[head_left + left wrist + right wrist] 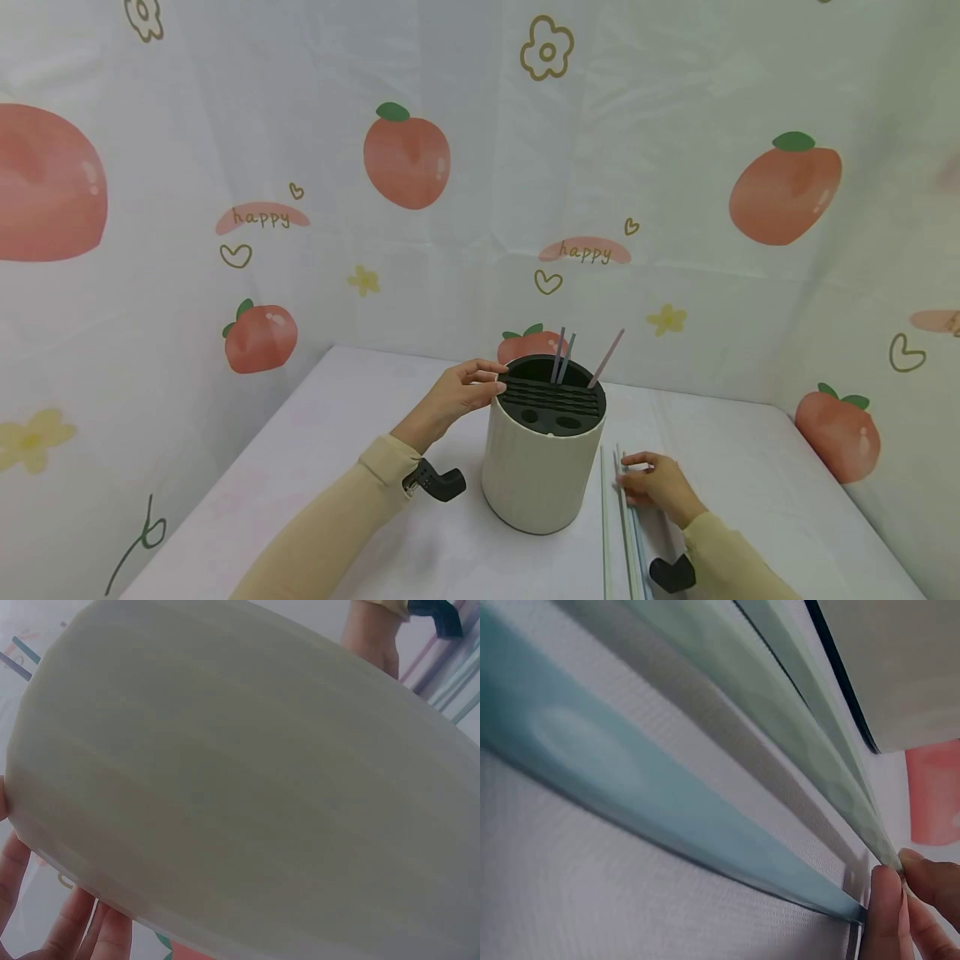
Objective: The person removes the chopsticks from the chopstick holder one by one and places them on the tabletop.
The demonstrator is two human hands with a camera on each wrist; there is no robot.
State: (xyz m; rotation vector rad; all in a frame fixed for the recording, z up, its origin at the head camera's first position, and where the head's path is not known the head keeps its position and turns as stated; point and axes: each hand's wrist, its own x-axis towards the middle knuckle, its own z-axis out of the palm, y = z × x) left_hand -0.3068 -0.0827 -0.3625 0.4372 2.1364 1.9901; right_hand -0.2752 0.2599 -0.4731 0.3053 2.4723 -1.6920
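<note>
A cream cylindrical knife holder (pixel 542 467) with a slotted black insert (pixel 551 398) stands upright on the table. My left hand (pixel 463 390) touches its left rim with fingers spread along the wall; the left wrist view shows the fingers (pixel 75 919) at the holder's edge. Two purplish-blue straws (pixel 564 358) and a pink straw (pixel 607 358) stick up from the insert's rear opening. To the holder's right, my right hand (pixel 660 483) pinches the end of a pale green straw (pixel 810 742) between thumb and fingers. A blue straw (pixel 652 802) lies beside it.
Another pale green straw (pixel 606 525) lies between the holder and my right hand. The white table (pixel 360 408) is backed by a fruit-print cloth (pixel 450 275). Both wrists carry black camera mounts (pixel 442 483).
</note>
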